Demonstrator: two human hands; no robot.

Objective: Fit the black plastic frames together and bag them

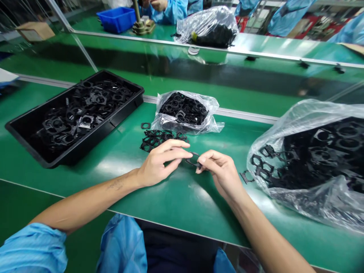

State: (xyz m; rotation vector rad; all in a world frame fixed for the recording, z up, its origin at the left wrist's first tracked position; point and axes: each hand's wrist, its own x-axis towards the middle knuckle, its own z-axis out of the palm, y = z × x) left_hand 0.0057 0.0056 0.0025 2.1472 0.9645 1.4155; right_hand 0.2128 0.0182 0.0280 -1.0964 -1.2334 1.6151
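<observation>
Between thumb and fingers, my right hand [220,168] pinches a small black plastic frame [192,162] with a round opening, held just above the green tabletop. My left hand [162,161] reaches in from the other side, fingers stretched out and a fingertip at the frame's edge; whether it presses on it I cannot tell. Just beyond the left hand lies a loose pile of similar black frames [155,139], partly hidden by the fingers. Behind that pile stands a clear plastic bag [212,110] filled with thin black rings.
On the left sits a black tray [113,123] heaped with black parts. A large clear bag [321,201] of black frames spills open at the right. Behind a clear partition are a blue bin [117,21], a bagged black bundle [214,36] and co-workers in blue sleeves [174,13].
</observation>
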